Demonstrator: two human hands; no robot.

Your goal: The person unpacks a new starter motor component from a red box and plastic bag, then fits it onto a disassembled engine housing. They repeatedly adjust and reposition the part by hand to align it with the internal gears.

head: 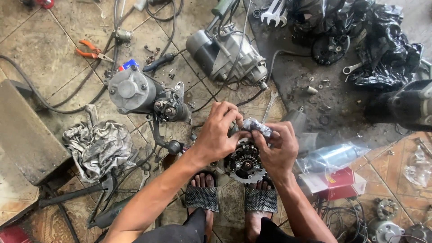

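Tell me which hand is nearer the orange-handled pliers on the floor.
Left. The left hand sits on the pliers' side of the small wrapped part both hands hold; the right hand is beyond it, farther away.

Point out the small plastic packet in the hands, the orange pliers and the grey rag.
packet (pixel 256 126), head view, its clear middle between the fingers.
pliers (pixel 91 50), head view, orange handles.
rag (pixel 100 146), head view, crumpled middle.

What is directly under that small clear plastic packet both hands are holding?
Under the small clear plastic packet, held by the left hand and right hand, sits a round black toothed motor part on the tiled floor. The hands cover its upper edge.
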